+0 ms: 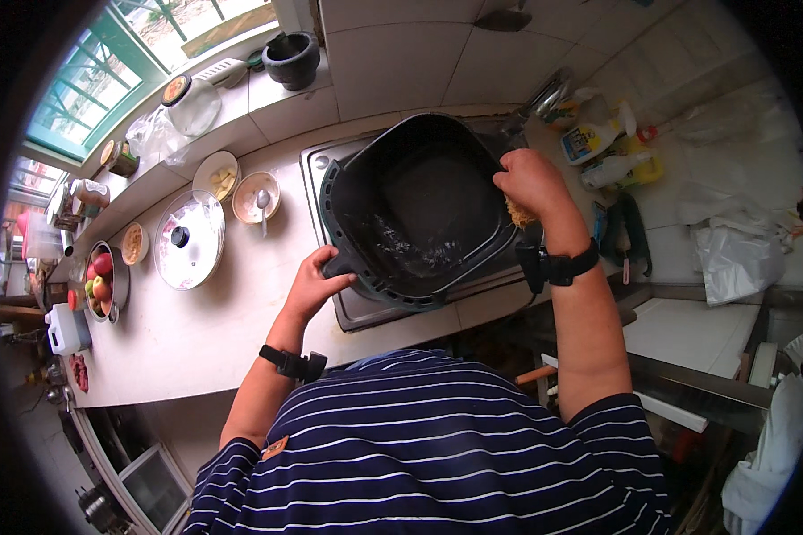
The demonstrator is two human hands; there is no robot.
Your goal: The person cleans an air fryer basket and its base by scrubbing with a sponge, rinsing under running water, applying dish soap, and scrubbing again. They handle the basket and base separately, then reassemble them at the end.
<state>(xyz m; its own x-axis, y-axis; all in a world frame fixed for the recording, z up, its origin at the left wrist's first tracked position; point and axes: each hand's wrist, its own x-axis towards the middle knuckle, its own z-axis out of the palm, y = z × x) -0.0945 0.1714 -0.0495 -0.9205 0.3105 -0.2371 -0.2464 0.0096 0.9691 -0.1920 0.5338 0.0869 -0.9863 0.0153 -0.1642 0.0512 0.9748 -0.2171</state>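
A black air-fryer basket with rounded corners is tilted in front of me, its inside facing up. White streaks, perhaps suds or glare, show on the near part of its inner surface. My left hand grips the dark handle at the basket's near left corner. At the right wall, my right hand is closed around a yellowish scrubbing pad, mostly hidden under the fingers. Beneath the basket lies a metal-rimmed unit set in the counter; the basket covers most of it.
On the white counter at left are a glass-lidded dish, bowls of food and a pot of fruit. A stone mortar and glass jar stand on the sill. Cleaner bottles are at right.
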